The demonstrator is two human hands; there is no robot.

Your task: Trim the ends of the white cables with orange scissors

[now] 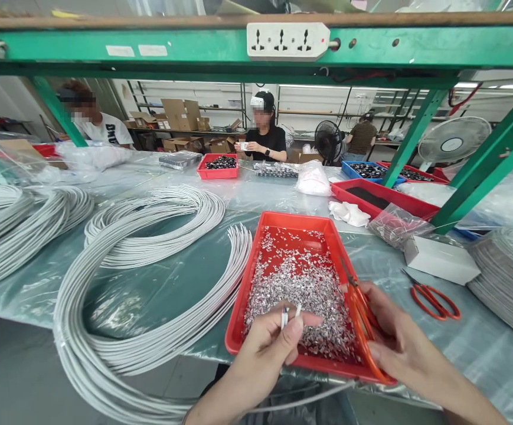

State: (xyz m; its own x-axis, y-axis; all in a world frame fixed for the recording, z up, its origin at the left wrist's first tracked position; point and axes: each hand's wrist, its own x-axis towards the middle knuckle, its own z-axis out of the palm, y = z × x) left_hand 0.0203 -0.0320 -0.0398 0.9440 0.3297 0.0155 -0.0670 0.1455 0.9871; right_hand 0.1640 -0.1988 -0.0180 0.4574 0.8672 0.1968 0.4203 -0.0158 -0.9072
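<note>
My left hand (274,339) is closed on a white cable (284,319) over the near part of a red tray (234,316); small coloured wire ends show at the cable's tip. Many small silvery pieces (303,277) lie in the tray. At the tray's right side, my right hand (389,330) holds orange-handled scissors (359,313), with the blades pointing up and away. A pale cable (303,402) runs below both hands. Left of the tray, a large coil of white cables (72,295) has its cut ends bunched near the rim.
Red-handled scissors (433,300) and a white box (441,260) lie at the right. More cable coils sit at both sides. A green frame post (486,165) rises at the right. Across the table, a person in black (274,139) holds a small white item.
</note>
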